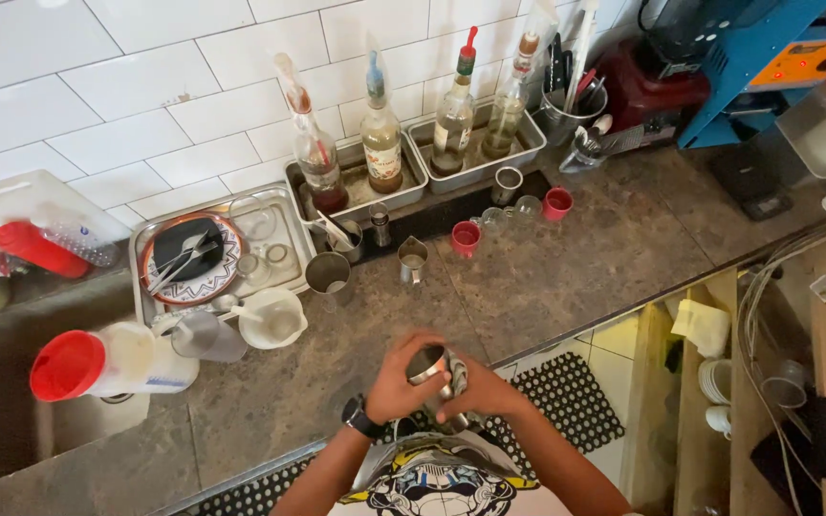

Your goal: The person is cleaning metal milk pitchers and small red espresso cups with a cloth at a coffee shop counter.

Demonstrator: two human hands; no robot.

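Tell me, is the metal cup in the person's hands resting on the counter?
No, both hands, left hand and right hand, hold the metal cup up above the counter edge.

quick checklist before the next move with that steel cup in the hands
1. Both hands on the steel cup: ok, left hand and right hand wrap it.
2. Cloth against the cup: cannot tell, partly hidden.
3. Cup dry inside: cannot tell.
4. Free counter ahead to set it down: ok.
5. Small steel jug and red cup out of the hands' way: ok.
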